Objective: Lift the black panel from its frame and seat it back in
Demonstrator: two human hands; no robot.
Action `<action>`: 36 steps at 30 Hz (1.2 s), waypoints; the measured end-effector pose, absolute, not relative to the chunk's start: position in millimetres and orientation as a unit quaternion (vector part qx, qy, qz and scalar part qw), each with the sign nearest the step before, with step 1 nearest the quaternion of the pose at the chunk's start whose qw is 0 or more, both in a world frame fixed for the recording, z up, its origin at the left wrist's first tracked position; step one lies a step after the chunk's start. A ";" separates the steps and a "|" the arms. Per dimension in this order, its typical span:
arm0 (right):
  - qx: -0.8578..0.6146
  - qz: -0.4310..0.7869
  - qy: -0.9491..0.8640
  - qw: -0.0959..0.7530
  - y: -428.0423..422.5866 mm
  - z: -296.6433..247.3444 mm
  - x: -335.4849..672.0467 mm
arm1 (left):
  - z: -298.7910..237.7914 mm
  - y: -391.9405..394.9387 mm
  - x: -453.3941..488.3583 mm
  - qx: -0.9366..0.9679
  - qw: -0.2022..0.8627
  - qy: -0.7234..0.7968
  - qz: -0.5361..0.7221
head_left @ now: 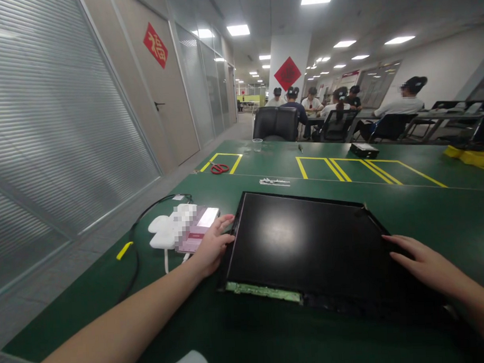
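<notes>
- In the head view, a black screen (307, 242) lies over the middle of the green table (445, 211), its glossy face up, just in front of the person.
- The left hand (212, 248) has its fingers spread and unclenched, touching the screen's left edge; the right hand (427, 262) rests extended fingers on the right edge. How hard either presses, I cannot tell.
- A green strip (264, 292) shows along the left part of the near edge, looking like a bare circuit board; it is probably brittle and a poor place to grip.
- The screen looks broad, thin and stiff, likely moderate in weight and awkward for one hand.
- Its smooth face would probably be slippery, and could scratch or crack under pressure at the middle.
- The left and right rims seem the best holds, one hand to each, with fingertips kept off the face.
- Close on the left sit white plastic pieces (163, 240); red-handled scissors (220, 169) lie well apart, at the far left.
</notes>
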State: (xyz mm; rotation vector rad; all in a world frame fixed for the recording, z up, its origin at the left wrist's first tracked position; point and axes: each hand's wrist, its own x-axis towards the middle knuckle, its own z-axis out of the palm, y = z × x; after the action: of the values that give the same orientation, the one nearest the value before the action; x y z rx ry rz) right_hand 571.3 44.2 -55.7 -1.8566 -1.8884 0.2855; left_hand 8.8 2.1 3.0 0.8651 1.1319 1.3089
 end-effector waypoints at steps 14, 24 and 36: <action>-0.667 0.072 -0.707 0.225 41.2 -46.6 558.3 | 10.8 2.6 17.0 0.322 0.630 0.481 0.518; -0.672 0.051 -0.711 0.202 40.0 -42.0 552.6 | -5.3 6.3 8.8 0.375 0.678 0.397 0.492; -0.682 0.041 -0.694 0.227 37.2 -40.8 543.6 | -15.3 -2.3 3.0 0.488 0.572 0.441 0.491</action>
State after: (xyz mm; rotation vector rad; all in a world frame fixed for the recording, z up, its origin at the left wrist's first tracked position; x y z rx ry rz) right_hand 543.6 37.2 -40.8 -1.8788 -1.9129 0.1130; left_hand 3.0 -2.3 -15.3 1.1435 1.0347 1.1511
